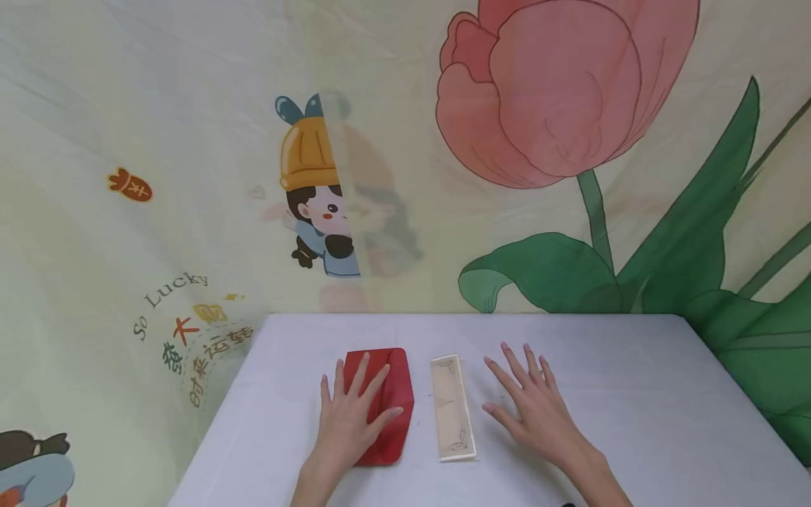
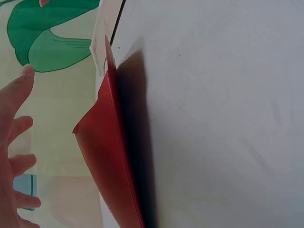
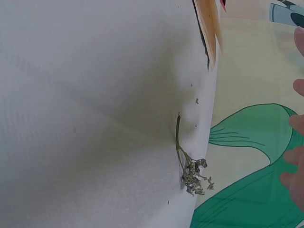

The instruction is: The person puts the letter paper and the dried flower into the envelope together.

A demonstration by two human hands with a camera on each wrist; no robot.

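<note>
A red paper envelope (image 1: 400, 380) lies on the white table. Over its left part, fingers spread, is my left hand (image 1: 348, 419); the left wrist view shows that hand (image 2: 14, 156) apart from the envelope (image 2: 107, 152), whose flap edge lifts off the table. Right of the envelope lies a narrow cream folded card (image 1: 451, 408) with dark corner ornaments. My right hand (image 1: 535, 415) hovers right of the card, fingers spread, holding nothing. In the right wrist view a small dried flower sprig (image 3: 192, 175) lies on the table near that hand; the head view does not show it.
The white-covered table (image 1: 633, 380) ends at a back edge against a printed cloth backdrop (image 1: 203, 91) with a large pink tulip (image 1: 564, 91) and a cartoon figure (image 1: 319, 204). Tiny dark crumbs (image 3: 196, 100) lie near the sprig.
</note>
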